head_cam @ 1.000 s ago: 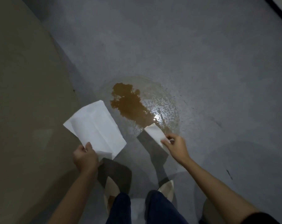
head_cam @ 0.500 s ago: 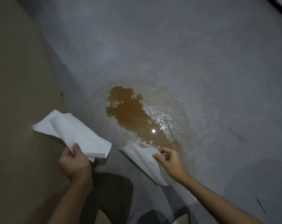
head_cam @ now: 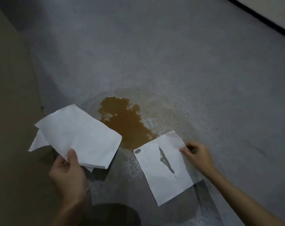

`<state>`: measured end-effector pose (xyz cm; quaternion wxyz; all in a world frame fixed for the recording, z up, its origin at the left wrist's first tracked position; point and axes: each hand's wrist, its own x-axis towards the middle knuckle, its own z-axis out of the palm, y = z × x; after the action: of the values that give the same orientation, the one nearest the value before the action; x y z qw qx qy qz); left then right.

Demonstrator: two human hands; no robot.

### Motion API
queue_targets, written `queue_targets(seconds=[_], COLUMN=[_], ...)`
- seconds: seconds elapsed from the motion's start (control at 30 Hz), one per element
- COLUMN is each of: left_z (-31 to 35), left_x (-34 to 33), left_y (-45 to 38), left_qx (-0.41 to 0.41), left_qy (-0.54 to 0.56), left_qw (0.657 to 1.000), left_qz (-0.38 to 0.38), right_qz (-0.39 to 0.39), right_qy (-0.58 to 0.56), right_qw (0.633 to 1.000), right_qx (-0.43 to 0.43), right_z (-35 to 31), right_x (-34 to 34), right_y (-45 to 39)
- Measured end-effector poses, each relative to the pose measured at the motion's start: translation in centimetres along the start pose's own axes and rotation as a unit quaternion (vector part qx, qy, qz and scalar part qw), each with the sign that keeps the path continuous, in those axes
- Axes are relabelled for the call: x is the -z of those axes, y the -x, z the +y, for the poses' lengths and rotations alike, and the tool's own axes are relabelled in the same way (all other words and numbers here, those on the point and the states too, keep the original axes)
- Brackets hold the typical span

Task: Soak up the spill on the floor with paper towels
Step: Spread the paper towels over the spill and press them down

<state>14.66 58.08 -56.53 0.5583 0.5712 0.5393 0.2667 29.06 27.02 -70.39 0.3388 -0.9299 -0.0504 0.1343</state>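
Head view, looking down at a matte grey floor [head_cam: 171, 46] with a fine speckled texture. A brown spill [head_cam: 123, 121] lies as an irregular, lobed puddle, opaque at its centre and ringed by a thinner, glossy film of clear liquid that catches small glints of light. The left hand [head_cam: 68, 173] grips a stack of paper towels [head_cam: 78, 136] near its lower edge, thumb curled over the top sheet; the stack is white, soft and slightly bowed, held above the floor just left of the puddle, with a lower sheet's corner showing at its left side. The right hand [head_cam: 197, 154] pinches the upper right corner of a single paper towel [head_cam: 163, 167], fingers curled. This rectangular sheet lies on the wet floor at the puddle's near edge, its far edge touching the brown liquid. A narrow grey wet streak and a small oval wet spot show through its surface. A tan panel [head_cam: 11, 95] fills the left side; a dark strip [head_cam: 261, 17] crosses the upper right corner.
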Motion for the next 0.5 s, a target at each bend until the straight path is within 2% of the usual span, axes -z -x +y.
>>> queue_targets(seconds=[0.17,0.33,0.43,0.47,0.5], left_z=[-0.7,-0.8,-1.2,-1.5,-1.6], left_x=[0.2,0.7,1.1,1.4,1.6], left_y=[0.0,0.7,1.0,1.2,1.3], left_qx=[-0.004,-0.012,-0.009,-0.011,-0.014], left_qy=[0.026,0.034,0.034,0.036,0.038], left_qw=[1.000,0.999,0.999,0.999,0.999], left_qz=[-0.012,-0.018,-0.014,-0.011,-0.009], right_qz=[0.073,0.112,0.149,0.134,0.083], right_qy=[0.020,0.065,0.138,0.157,0.178], right_qw=[0.997,0.992,0.974,0.968,0.963], right_qx=[0.021,-0.004,0.097,0.143,0.183], right_z=[0.3,-0.2,-0.4,-0.5,-0.9], right_x=[0.2,0.3,-0.3,-0.8,-1.5], right_y=[0.1,0.2,0.9,1.4,2.0])
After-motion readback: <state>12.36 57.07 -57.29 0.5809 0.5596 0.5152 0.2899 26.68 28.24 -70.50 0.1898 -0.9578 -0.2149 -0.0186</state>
